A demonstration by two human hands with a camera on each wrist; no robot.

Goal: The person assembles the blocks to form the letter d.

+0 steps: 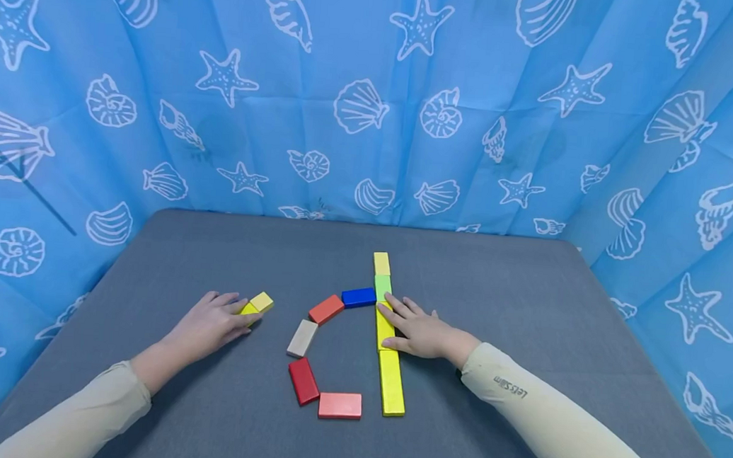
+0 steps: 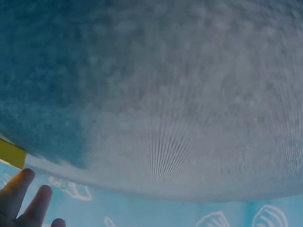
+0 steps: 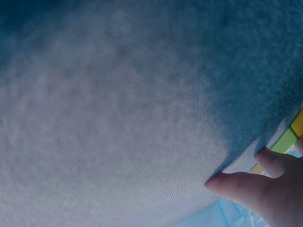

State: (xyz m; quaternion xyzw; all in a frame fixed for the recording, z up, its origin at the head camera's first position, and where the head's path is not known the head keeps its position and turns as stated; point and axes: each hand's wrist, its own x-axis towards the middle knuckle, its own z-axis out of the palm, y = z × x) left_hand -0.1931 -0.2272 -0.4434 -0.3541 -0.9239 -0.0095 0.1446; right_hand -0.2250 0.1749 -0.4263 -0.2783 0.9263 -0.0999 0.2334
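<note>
At the table's left, my left hand pinches a yellow block between thumb and index finger. A pale yellow face shows at its far end. In the left wrist view, a yellow block sits by the fingertips. My right hand spreads over a straight column, thumb and index fingertip on a yellow block. A long yellow block lies nearer me in that column; beyond are a green block, partly under the fingers, and a pale yellow block.
Left of the column, blocks form a curve: blue, orange, beige, red and pink. They lie on a grey cloth-covered table. A blue curtain with white shell prints hangs behind and at the sides.
</note>
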